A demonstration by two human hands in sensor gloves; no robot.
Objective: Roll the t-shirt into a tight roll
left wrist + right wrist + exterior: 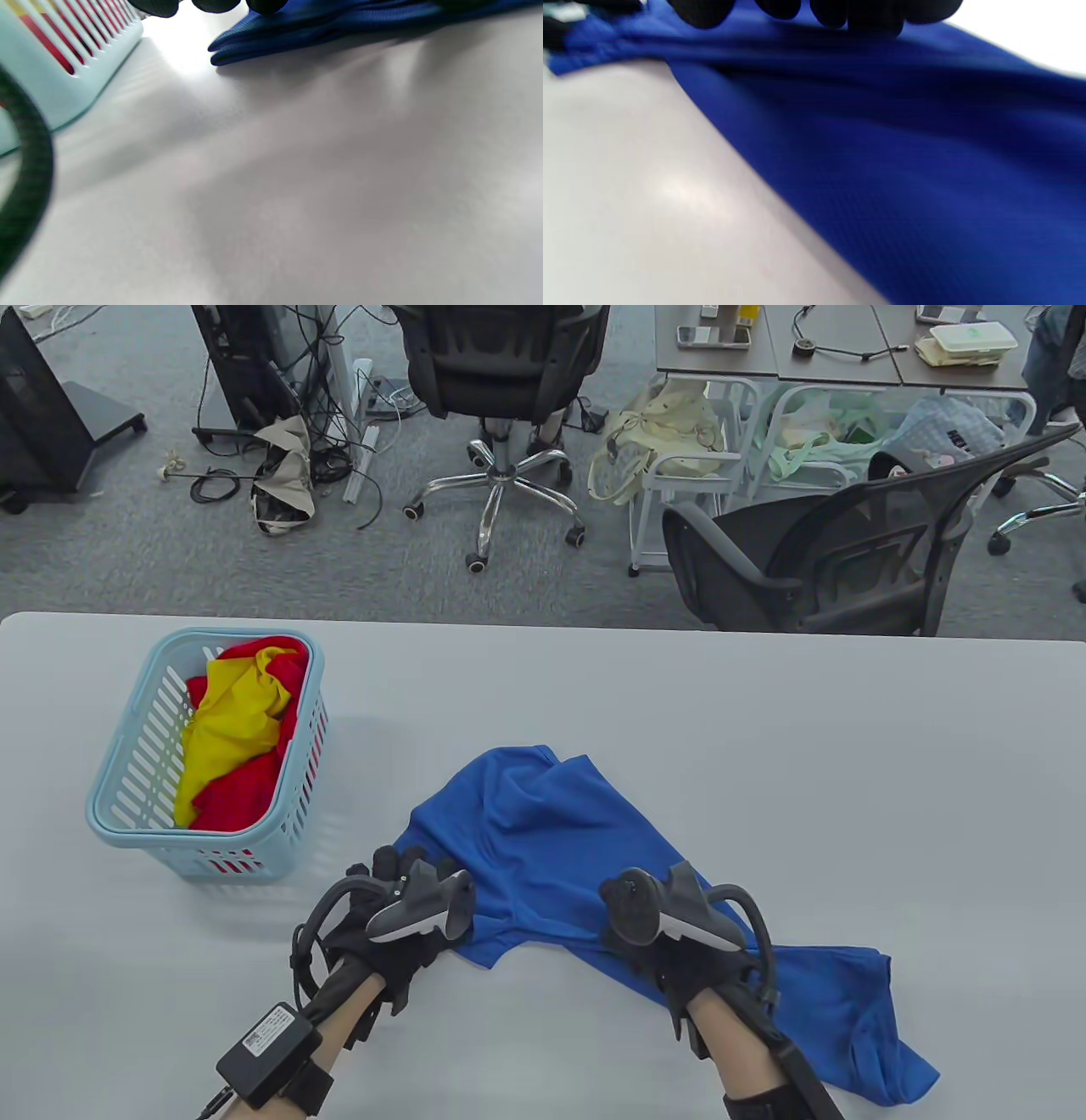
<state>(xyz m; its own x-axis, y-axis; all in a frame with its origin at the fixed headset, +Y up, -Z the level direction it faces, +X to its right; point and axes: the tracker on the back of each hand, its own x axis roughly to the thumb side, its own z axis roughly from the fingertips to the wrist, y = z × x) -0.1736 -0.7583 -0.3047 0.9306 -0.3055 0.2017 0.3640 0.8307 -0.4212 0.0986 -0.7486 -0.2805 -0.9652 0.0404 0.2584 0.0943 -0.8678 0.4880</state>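
Observation:
A blue t-shirt [543, 831] lies crumpled and unrolled on the white table [764, 712], one part trailing to the near right. My left hand [405, 891] holds the shirt's left edge, and its fingertips [216, 4] sit right over the edge of the shirt [297, 29], which is raised slightly off the table. My right hand [649, 929] grips the shirt's near edge. Its fingertips [818, 10] press into the shirt's fabric [925, 169], which slopes from them down to the table. The trackers hide most of both hands' fingers in the table view.
A light blue basket [110, 806] with red and yellow cloth stands at the left, close to my left hand, and its wall shows in the left wrist view [63, 63]. Office chairs [501, 381] stand beyond the table's far edge.

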